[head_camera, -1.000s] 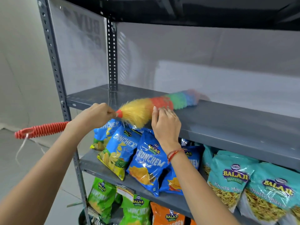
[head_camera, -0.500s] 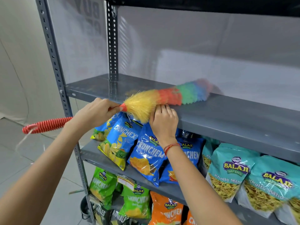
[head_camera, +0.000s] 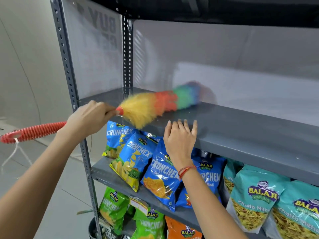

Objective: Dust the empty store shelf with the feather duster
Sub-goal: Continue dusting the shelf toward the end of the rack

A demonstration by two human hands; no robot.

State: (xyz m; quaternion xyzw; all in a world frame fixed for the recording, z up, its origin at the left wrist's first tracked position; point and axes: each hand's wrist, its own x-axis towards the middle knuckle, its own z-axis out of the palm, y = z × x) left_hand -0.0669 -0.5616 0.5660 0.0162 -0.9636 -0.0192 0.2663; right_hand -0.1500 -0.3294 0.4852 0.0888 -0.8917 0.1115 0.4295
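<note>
A rainbow feather duster (head_camera: 158, 104) lies across the empty grey metal shelf (head_camera: 241, 123), its yellow end at the front edge and its blurred blue tip further in. My left hand (head_camera: 88, 118) is shut on the duster's red ribbed handle (head_camera: 32, 131), which sticks out to the left past my wrist. My right hand (head_camera: 180, 138) rests flat on the shelf's front lip with fingers spread, just right of the yellow feathers and holding nothing.
Blue snack bags (head_camera: 138, 157) and teal snack bags (head_camera: 255, 200) fill the shelf below; green and orange bags (head_camera: 150, 221) sit lower still. A perforated grey upright (head_camera: 69, 69) stands at the left front corner. A dark shelf (head_camera: 224, 9) hangs overhead. Grey floor lies to the left.
The duster has swept further right and deeper along the shelf. My right hand has slid right along the front lip, away from the feathers.
</note>
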